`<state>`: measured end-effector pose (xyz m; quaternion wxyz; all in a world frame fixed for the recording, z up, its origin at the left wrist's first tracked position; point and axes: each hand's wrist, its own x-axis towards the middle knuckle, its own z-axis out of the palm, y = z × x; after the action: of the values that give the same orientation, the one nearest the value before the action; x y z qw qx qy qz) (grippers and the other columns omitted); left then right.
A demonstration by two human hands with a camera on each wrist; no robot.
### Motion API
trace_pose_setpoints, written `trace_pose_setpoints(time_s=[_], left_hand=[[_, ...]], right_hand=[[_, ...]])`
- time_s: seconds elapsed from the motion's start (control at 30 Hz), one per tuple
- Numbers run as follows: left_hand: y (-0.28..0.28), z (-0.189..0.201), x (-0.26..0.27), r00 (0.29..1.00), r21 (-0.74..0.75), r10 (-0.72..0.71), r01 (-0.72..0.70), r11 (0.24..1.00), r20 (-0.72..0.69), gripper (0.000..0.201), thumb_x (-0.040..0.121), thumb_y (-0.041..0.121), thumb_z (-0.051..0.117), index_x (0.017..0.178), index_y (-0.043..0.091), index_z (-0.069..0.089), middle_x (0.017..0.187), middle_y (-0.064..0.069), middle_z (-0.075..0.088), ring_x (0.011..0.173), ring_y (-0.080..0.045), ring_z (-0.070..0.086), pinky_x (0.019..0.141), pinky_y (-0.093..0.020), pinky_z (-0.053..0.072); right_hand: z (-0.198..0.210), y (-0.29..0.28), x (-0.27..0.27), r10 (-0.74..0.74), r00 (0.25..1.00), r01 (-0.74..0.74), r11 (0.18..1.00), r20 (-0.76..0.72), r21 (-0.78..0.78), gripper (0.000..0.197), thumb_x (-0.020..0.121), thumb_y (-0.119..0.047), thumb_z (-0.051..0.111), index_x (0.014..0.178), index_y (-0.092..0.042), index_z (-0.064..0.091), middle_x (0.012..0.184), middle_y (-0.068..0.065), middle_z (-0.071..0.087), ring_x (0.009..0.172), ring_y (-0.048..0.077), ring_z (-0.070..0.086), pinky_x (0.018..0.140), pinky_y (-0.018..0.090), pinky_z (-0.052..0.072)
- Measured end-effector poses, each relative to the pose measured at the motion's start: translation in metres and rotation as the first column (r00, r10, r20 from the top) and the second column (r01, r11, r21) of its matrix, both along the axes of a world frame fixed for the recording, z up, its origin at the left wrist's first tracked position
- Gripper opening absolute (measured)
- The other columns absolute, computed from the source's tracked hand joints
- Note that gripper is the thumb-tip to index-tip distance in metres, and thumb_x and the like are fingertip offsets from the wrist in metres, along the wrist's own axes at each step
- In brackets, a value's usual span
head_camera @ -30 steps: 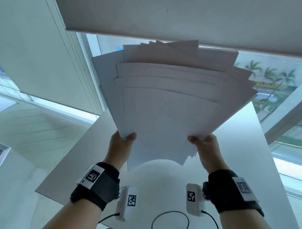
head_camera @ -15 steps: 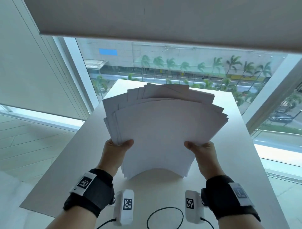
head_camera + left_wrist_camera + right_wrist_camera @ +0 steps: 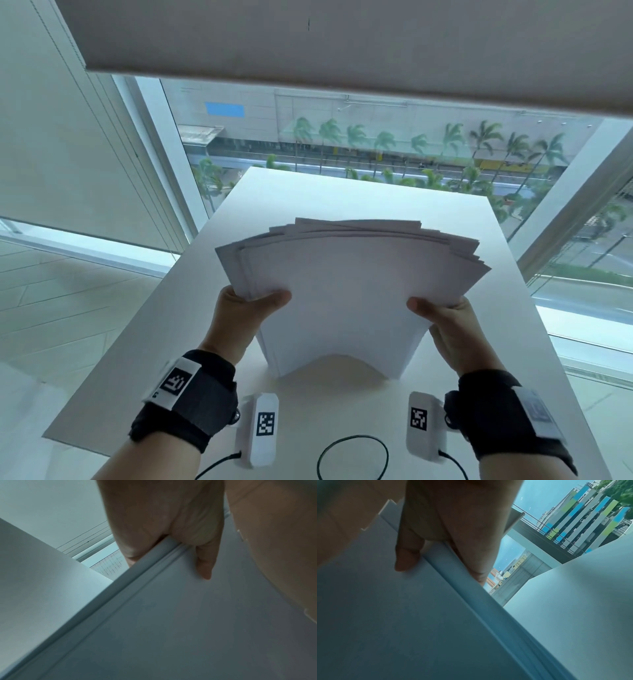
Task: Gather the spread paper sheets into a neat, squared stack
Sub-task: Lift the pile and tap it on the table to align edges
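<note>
A bundle of white paper sheets (image 3: 346, 294) stands on its lower edge on the white table (image 3: 513, 342), bowed into an arch, its top edges fanned unevenly. My left hand (image 3: 255, 301) pinches the bundle's left side, thumb on the near face. My right hand (image 3: 436, 308) pinches the right side the same way. The left wrist view has the left hand (image 3: 164, 545) gripping the sheets (image 3: 188, 622) at their edge. From the right wrist, the right hand (image 3: 447, 542) clamps the sheets (image 3: 402, 615) with the thumb in front.
The table's far edge meets a large window (image 3: 376, 144) under a lowered blind (image 3: 342, 51). A black cable loop (image 3: 352, 455) lies on the table near its front edge. Bare tabletop surrounds the bundle on both sides.
The bundle has come down from in front of the window onto the table. Its fanned top edges have drawn closer together. Both hands kept their hold on the sides.
</note>
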<state>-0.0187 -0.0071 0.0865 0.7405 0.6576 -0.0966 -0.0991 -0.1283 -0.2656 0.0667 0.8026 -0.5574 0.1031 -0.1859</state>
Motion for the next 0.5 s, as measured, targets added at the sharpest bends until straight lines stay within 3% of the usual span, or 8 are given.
trace_pose_setpoints(time_s=[0.13,0.23,0.4,0.5], left_hand=[[0.003,0.0,0.003,0.998,-0.039,-0.067,0.067,0.997,0.0,0.029,0.04,0.022,0.08,0.069,0.027,0.077,0.072,0.01,0.076,0.071,-0.005,0.07,0.065,-0.017,0.054],[-0.001,0.004,0.0,0.988,-0.028,-0.156,0.156,0.987,0.012,0.035,0.04,0.023,0.078,0.075,0.022,0.076,0.075,0.009,0.076,0.074,-0.005,0.071,0.065,-0.017,0.053],[-0.004,0.012,0.009,0.988,-0.024,-0.14,0.141,0.99,0.068,0.052,0.042,0.026,0.078,0.093,0.019,0.068,0.082,0.009,0.076,0.08,-0.008,0.07,0.068,-0.019,0.053],[-0.011,0.014,0.008,0.981,0.004,-0.185,0.185,0.983,0.063,0.052,0.04,0.024,0.079,0.091,0.018,0.068,0.08,0.008,0.076,0.079,-0.008,0.07,0.069,-0.021,0.054]], right_hand=[[0.002,0.0,0.001,0.045,0.999,-0.045,0.998,-0.002,-0.043,0.035,0.057,0.005,0.066,0.08,-0.02,0.077,0.082,-0.003,0.076,0.08,0.013,0.069,0.073,0.024,0.055],[0.004,0.004,0.005,0.079,0.997,-0.081,0.992,-0.024,-0.1,0.038,0.057,0.002,0.067,0.084,-0.024,0.076,0.084,-0.002,0.076,0.083,0.013,0.07,0.075,0.024,0.055],[0.008,0.0,0.01,0.061,0.998,-0.063,0.992,-0.022,-0.113,0.039,0.055,0.005,0.075,0.084,-0.021,0.075,0.085,0.0,0.075,0.085,0.016,0.069,0.076,0.025,0.054],[0.01,0.004,0.012,0.082,0.996,-0.088,0.983,-0.047,-0.16,0.038,0.053,0.002,0.077,0.083,-0.019,0.075,0.083,0.0,0.075,0.083,0.016,0.068,0.076,0.027,0.054]])
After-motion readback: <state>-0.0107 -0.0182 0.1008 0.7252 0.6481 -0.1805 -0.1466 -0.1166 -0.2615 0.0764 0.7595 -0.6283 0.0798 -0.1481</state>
